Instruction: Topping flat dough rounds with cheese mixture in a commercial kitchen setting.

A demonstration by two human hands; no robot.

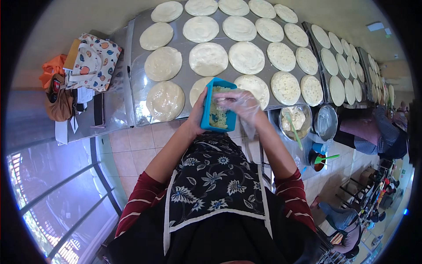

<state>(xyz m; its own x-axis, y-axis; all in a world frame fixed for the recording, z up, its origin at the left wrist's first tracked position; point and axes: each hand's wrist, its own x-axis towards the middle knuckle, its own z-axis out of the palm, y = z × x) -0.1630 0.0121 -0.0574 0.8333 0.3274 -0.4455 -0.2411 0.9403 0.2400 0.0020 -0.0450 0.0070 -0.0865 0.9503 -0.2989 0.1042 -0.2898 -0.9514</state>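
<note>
My left hand (197, 114) grips the side of a blue plastic container (206, 115), tilted slightly, in front of my apron. Inside lies a pale yellow-green crumbly filling (218, 119). My right hand (239, 101), in a clear plastic glove, is blurred over the container's opening; whether its fingers hold any filling cannot be told. Beyond the container, flat round dough discs (246, 57) lie in rows on a metal table (141, 115). Those to the right bear pale bits on top; a disc at the near left (165, 101) looks smooth and glossy.
At left are a fruit-print bag (94, 62) and a brown pouch (59, 105). To the right, a metal bowl (308, 127) holds creamy spread and a green spatula (294, 130), beside another metal bowl (325, 122). Other people stand farther right, near more tables of discs.
</note>
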